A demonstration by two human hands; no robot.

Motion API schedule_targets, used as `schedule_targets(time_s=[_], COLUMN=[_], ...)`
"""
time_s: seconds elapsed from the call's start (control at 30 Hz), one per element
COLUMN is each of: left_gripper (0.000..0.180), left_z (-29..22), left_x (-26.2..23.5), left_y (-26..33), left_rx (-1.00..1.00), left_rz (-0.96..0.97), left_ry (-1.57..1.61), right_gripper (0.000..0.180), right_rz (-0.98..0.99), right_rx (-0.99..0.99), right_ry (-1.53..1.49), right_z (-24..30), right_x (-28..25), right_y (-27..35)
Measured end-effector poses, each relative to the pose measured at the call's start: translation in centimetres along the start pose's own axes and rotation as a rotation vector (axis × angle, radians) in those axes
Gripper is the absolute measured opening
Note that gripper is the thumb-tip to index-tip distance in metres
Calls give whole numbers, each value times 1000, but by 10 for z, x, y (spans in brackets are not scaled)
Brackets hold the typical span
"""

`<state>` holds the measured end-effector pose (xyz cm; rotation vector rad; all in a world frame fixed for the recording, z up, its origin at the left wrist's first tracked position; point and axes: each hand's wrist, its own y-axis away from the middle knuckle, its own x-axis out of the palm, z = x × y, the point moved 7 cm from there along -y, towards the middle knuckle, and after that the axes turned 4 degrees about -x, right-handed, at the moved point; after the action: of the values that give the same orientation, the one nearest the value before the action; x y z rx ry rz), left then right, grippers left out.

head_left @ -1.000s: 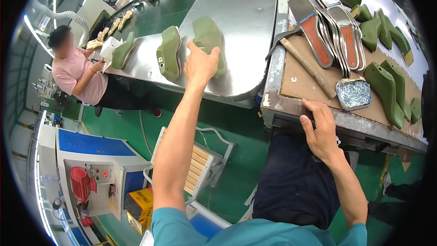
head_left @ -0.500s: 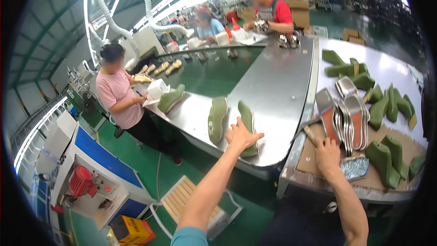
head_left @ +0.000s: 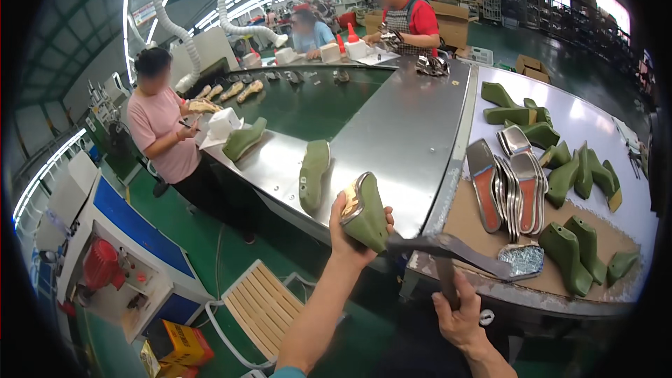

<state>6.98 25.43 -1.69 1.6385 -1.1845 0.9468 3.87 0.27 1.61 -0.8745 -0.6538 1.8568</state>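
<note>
A green shoe last (head_left: 369, 218) is gripped in my left hand (head_left: 348, 241), raised off the near edge of the metal table, with a tan patch and dark-edged underside facing partly up. My right hand (head_left: 460, 316) is closed round the handle of a hammer (head_left: 470, 246). The hammer's head is held level, one end close to the lower tip of the last; whether they touch I cannot tell. Right of the hammer, a small dish of shiny bits (head_left: 525, 261) lies on brown cardboard. Behind it stands a row of red-and-grey insoles (head_left: 514, 196) with shiny edges.
Two more green lasts (head_left: 314, 176) stand along the metal table (head_left: 413, 133). Several others (head_left: 570, 252) lie on the right-hand bench. A slatted wooden stool (head_left: 257, 308) is below on the floor. A co-worker in pink (head_left: 164, 108) stands at left; others work at the far side.
My left hand has lifted the last from the table and tilted it. My right hand has picked up the hammer from the bench and brought it left beside the last.
</note>
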Motion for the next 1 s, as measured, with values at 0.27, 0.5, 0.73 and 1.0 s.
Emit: schedule_targets(time_s=[0.27, 0.5, 0.73, 1.0], left_gripper=[45, 36, 31, 52], left_z=[11, 18, 27, -24], left_x=[0, -4, 1, -16], left_y=[-10, -2, -9, -3], left_rx=[103, 134, 312, 409], left_rz=[-126, -219, -246, -240], left_ry=[-8, -98, -55, -442], right_gripper=[35, 39, 23, 49], right_rz=[-23, -294, -330, -49], right_rx=[168, 192, 223, 221], right_ry=[-420, 230, -57, 264], right_z=[4, 8, 10, -24], right_x=[-34, -57, -30, -33], right_y=[11, 1, 15, -10])
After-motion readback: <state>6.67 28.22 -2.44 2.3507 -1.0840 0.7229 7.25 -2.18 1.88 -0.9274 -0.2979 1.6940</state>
